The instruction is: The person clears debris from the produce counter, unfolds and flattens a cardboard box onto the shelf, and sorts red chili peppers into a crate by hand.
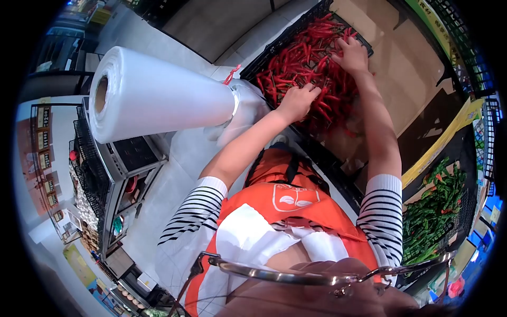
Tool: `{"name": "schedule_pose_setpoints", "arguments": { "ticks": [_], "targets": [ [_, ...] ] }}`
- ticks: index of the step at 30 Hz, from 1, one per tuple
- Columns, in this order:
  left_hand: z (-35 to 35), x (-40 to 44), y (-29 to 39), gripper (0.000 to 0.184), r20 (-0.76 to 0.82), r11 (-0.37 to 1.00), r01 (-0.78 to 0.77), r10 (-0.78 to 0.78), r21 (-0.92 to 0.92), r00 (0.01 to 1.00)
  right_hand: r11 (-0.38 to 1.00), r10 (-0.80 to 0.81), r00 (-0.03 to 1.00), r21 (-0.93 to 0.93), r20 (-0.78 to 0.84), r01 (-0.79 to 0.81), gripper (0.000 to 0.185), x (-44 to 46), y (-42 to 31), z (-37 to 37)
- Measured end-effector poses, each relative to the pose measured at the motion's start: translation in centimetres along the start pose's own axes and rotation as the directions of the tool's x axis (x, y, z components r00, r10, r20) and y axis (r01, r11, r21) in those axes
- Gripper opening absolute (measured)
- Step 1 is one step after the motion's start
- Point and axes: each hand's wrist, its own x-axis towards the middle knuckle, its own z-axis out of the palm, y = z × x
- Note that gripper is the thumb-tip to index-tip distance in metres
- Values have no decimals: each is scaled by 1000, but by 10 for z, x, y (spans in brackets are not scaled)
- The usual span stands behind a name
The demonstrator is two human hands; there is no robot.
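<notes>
A black crate (274, 41) holds a heap of red chili peppers (296, 61). My left hand (298, 102) lies at the near side of the heap, its fingers curled closed over chili peppers. Farther up, my right hand (351, 54) reaches down at the crate's right side, fingers bent and closing on a red chili pepper. The fingertips of both hands are partly hidden among the peppers.
A large roll of clear plastic bags (163, 98), tied with red string (232, 74), stands left of the crate. Cardboard (383, 31) lines the stand on the right. Green peppers (435, 211) fill a lower-right crate. Shelving (113, 174) stands at left.
</notes>
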Motion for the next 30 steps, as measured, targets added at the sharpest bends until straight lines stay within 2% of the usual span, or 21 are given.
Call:
{"name": "schedule_pose_setpoints", "arguments": {
  "ticks": [1,4,5,8,9,11,12,13,14,16,17,19,20,22,24,25,27,29,30],
  "targets": [
    [0,3,-1,37,-22,1000,-17,17,-7,1000,1000,19,998,7,52,-19,44,-6,4,-8],
    [-10,23,-8,36,-186,997,76,-79,-24,979,963,102,994,254,-29,-91,35,-25,17,-20],
    [-16,30,-11,35,-159,981,190,-192,-31,968,894,199,967,433,-159,-113,26,-34,16,-21],
    [-29,54,-19,58,-166,925,380,-371,22,914,667,572,772,705,-277,-240,24,-65,2,-38],
    [-28,61,-25,63,-133,918,395,-386,46,913,648,645,700,705,-307,-288,23,-80,11,-17],
    [-15,71,-43,69,-85,908,412,-406,79,910,530,721,663,777,-202,-340,27,-120,-3,-8],
    [-12,74,-44,69,-54,877,465,-462,119,885,497,745,653,766,-135,-409,34,-139,-9,1],
    [-13,74,-39,63,-24,878,457,-459,142,888,424,737,675,783,-7,-455,47,-156,-20,-1],
    [-15,72,-34,58,7,878,448,-455,167,890,358,745,652,740,142,-569,61,-171,-28,1],
    [-7,64,-33,48,42,905,374,-390,204,920,474,724,679,627,122,-619,77,-195,-39,10],
    [-3,59,-34,44,57,913,339,-360,225,931,479,697,689,586,197,-653,81,-204,-44,7],
    [4,45,-31,39,58,946,297,-306,128,950,497,634,690,499,350,-710,89,-207,-66,-17],
    [7,39,-29,37,57,959,273,-277,78,959,574,601,718,436,350,-693,91,-205,-75,-20],
    [2,28,-20,44,62,974,224,-224,6,973,714,529,768,299,362,-633,95,-203,-91,-22],
    [-10,18,-10,47,68,981,174,-169,-84,983,803,488,807,190,333,-564,96,-197,-95,-11],
    [-22,13,-4,51,109,966,231,-218,-117,970,831,472,823,152,315,-535,96,-193,-97,-5],
    [-42,-1,5,51,2,954,278,-279,-110,960,855,459,838,109,297,-507,90,-181,-99,-2],
    [-52,-17,1,53,-114,951,293,-303,-96,946,872,427,878,157,215,-463,85,-175,-97,-1],
    [-53,-24,-6,57,-83,943,327,-331,-60,940,881,411,895,179,173,-438,83,-172,-94,1]
  ]
}}
